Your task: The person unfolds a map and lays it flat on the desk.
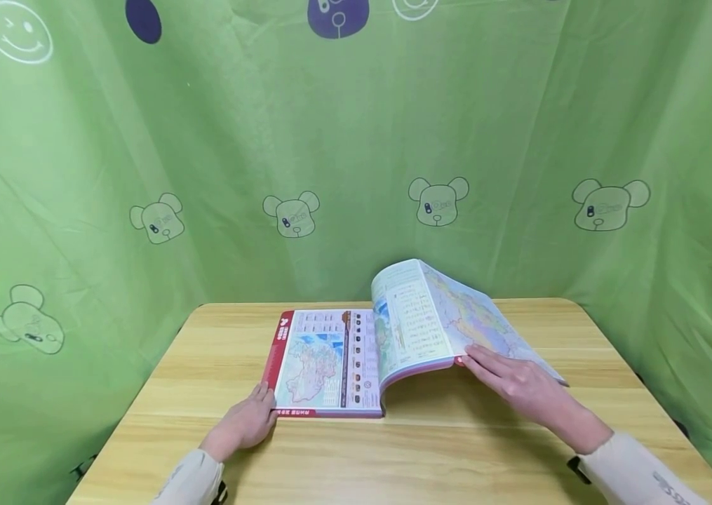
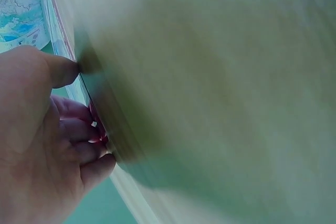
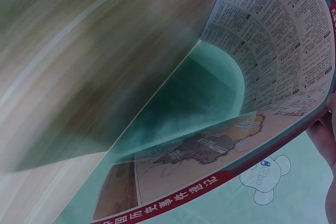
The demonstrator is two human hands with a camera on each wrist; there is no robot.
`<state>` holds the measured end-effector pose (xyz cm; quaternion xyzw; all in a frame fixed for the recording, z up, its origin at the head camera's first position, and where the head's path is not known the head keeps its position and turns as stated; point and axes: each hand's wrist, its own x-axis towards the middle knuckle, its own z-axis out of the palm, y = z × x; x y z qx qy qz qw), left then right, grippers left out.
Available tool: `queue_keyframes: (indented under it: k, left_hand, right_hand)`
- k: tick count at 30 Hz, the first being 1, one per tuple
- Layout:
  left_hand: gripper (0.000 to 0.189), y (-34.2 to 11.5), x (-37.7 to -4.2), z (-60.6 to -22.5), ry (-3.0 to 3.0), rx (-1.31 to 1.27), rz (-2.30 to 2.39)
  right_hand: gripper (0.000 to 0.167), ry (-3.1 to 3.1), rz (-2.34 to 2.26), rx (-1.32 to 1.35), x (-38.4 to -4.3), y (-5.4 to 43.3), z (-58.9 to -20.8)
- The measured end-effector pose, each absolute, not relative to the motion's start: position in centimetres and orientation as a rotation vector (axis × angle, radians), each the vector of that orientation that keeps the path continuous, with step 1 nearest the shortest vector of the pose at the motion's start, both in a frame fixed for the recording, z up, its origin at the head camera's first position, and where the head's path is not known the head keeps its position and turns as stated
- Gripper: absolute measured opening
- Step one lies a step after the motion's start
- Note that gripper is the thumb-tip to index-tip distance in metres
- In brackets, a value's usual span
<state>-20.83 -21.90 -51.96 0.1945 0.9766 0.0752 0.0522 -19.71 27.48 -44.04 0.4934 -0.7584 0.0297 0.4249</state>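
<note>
A spread map atlas [image 1: 314,365] lies on the wooden table, its left part flat and showing a printed map with a red margin. My left hand [image 1: 248,421] grips the near left corner; in the left wrist view its thumb and bent fingers [image 2: 97,171] meet the book's edge. On the right, a thick bundle of pages [image 1: 415,315] arches up from the spine, and its far side slopes down to the right. My right hand [image 1: 520,389] holds the near edge of these lifted pages. The right wrist view shows their curved underside [image 3: 273,51], with little of the hand visible.
The pale wooden table [image 1: 330,463] has rounded far corners. A green curtain [image 1: 356,140] printed with bear heads and smiling faces hangs behind the table and along both sides.
</note>
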Motion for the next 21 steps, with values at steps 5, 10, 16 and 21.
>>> queue_keyframes:
  k: [5,10,16,21]
  left_hand:
    - [0.051,-22.5,-20.9,-52.1,2.991,0.578,0.244]
    - [0.051,-22.8,-20.8,-52.4,2.987,0.568,0.251]
    - [0.051,-22.7,-20.8,-52.2,2.983,0.573,0.236]
    - [0.05,-22.7,-20.8,-51.9,2.971,0.565,0.267]
  right_hand:
    - [0.045,-1.928,0.044,1.226,-19.5,27.8,-44.0]
    - [0.049,-1.999,-0.006,1.194,-18.8,28.7,-44.4]
    - [0.051,-2.056,-0.004,1.171,-18.3,29.7,-45.0]
    - [0.052,-2.062,0.004,1.17,-18.2,30.2,-45.5]
